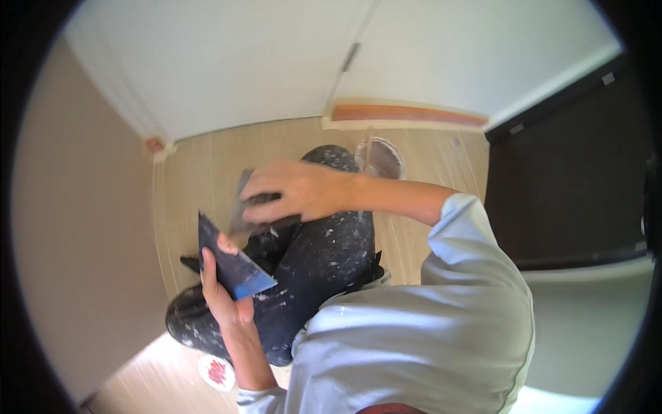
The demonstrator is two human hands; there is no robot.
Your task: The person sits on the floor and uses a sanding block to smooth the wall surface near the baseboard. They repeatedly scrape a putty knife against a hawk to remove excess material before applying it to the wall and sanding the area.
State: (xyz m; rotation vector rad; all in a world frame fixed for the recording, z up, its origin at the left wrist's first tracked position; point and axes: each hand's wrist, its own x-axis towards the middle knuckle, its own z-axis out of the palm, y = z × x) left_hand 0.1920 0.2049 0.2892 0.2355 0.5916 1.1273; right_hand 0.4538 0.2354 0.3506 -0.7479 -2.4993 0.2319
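My left hand [229, 303] is closed round a wide, dark flat blade [238, 272], which looks like a broad putty knife, tilted above my left thigh. A small pinkish lump of paste [226, 243] sits on its upper face. Just above and to the right, my right hand [303, 190] is smeared by motion. Its fingers curl over a flat grey tool [243, 196], also blurred, whose exact kind I cannot make out. The handle is hidden by the hand. The two tools are close together, but whether they touch is unclear.
A round tub [385, 160] with a brown mix and a stick stands beyond my right knee. Near my left leg lies a white disc [216, 372] bearing reddish streaks. Orange-brown paste [407, 114] lines the white wall's foot, with tape below. A dark panel [558, 165] stands at right.
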